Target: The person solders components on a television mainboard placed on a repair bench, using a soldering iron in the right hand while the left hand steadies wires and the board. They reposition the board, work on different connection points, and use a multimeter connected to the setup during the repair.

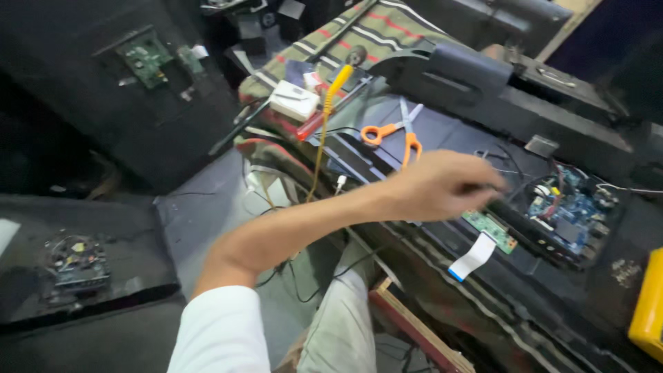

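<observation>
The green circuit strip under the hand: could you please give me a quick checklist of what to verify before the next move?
1. Left hand over the green circuit strip: ok.
2. Grip on the strip: cannot tell, the picture is blurred.
3. White ribbon cable joined to the strip: ok, hangs at its edge.
4. Orange scissors away from the hand: ok, lying behind it.
5. Blue circuit board untouched: ok.
6. Right hand: cannot tell, out of view.

The left hand (445, 185) was blurred, so its fingertips (494, 185) could not be separated. Under the fingers, the small green circuit strip (492, 230) was partly hidden. Far right of them, the yellow plastic box (649, 304) was cut off.
</observation>
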